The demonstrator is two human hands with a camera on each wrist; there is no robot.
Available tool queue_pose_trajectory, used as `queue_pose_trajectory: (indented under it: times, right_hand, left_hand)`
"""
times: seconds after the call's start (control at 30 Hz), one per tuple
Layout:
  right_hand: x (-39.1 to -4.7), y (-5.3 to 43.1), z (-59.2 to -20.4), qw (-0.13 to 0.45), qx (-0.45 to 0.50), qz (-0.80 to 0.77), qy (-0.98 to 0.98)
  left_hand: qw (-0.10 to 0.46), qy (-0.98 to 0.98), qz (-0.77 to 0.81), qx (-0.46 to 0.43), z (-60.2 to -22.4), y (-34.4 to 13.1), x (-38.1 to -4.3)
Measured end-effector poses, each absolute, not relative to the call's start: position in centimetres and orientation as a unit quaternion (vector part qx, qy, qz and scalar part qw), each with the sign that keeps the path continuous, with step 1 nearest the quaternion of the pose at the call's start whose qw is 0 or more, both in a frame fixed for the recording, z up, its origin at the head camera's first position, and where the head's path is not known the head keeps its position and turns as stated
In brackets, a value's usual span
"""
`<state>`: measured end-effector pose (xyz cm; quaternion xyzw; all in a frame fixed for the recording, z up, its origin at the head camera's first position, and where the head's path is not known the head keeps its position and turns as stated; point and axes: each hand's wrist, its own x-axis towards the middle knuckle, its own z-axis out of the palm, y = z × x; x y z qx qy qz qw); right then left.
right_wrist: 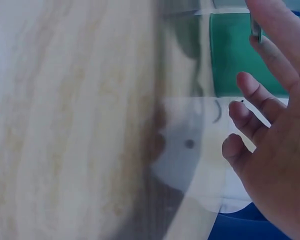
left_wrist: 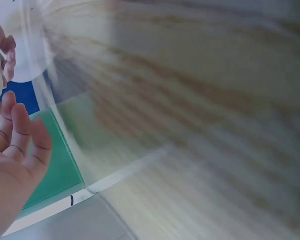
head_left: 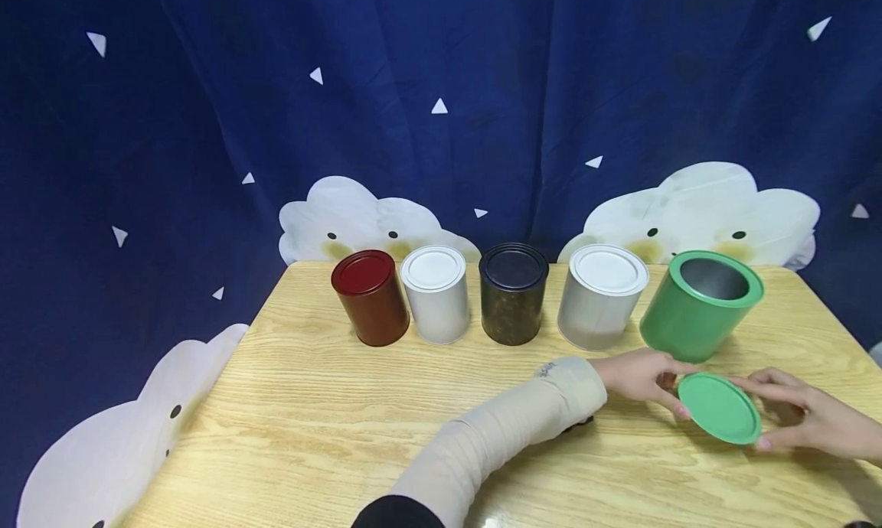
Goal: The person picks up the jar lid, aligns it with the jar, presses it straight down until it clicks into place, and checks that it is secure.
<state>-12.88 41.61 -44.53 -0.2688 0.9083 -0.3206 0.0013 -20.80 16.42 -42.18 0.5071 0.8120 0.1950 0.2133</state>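
Observation:
A round green lid (head_left: 720, 408) is tilted above the table in the head view, held between both hands. My left hand (head_left: 641, 376) pinches its left edge between thumb and fingers. At the opposite edge, my right hand (head_left: 809, 413) grips it with the thumb below and the index finger above. Just behind the lid stands a green can (head_left: 678, 325), its top uncovered and its grey inside showing. The left wrist view has the left hand's (left_wrist: 20, 155) outer fingers loosely bent in front of the can. A thin bit of lid edge (right_wrist: 256, 27) shows by the right hand's fingertips.
Left of the green can stand several lidded cans in a row: a white can (head_left: 598, 302), a black can (head_left: 512, 310), a smaller white can (head_left: 439, 306) and a dark red can (head_left: 375, 310). The wooden table (head_left: 310, 428) ends at a blue curtain (head_left: 427, 46) with white clouds.

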Motion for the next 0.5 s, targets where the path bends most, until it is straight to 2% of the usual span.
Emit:
queue_pose_trajectory:
  times: [0.3, 0.5]
  right_hand:
    - [-12.8, 41.2, -43.5, -0.018, -0.246, -0.311, 0.918]
    - [-12.9, 41.0, -42.8, -0.021, -0.227, -0.299, 0.927]
  left_hand:
    - [0.205, 0.814, 0.228, 0.493, -41.3, 15.8, -20.9]
    - [0.165, 0.823, 0.225, 0.495, -40.8, 15.4, -21.0]
